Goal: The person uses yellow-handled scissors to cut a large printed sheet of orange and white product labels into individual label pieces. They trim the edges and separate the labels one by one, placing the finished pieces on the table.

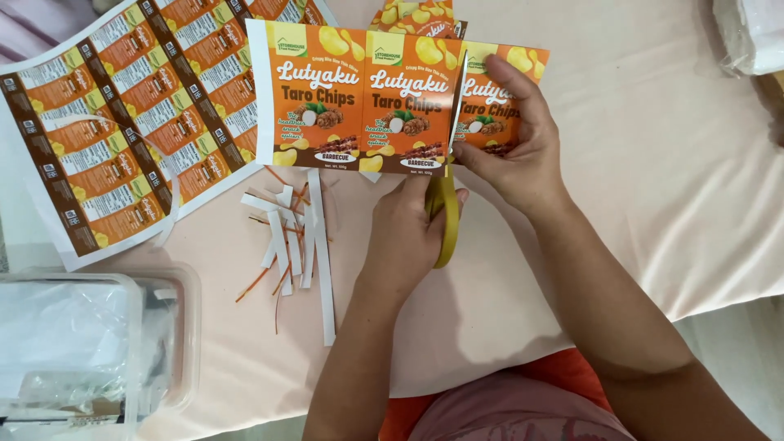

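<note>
My left hand [408, 233] grips scissors [447, 214] with olive-yellow handles. Their blades point away from me and run up between the second and third label of an orange printed label strip [343, 98]. My right hand [510, 139] pinches the rightmost label [498, 82] of that strip, thumb on top, next to the cut line. The strip shows three snack-packet labels side by side and is held just above the pale cloth-covered surface [637, 163].
A large uncut sheet of small orange and brown labels [131, 122] lies at the far left. White and orange paper trimmings [298, 237] lie below the strip. A clear plastic container [90, 351] stands at the near left. More cut labels [416, 20] lie at the top. A plastic bag [751, 33] fills the top right corner.
</note>
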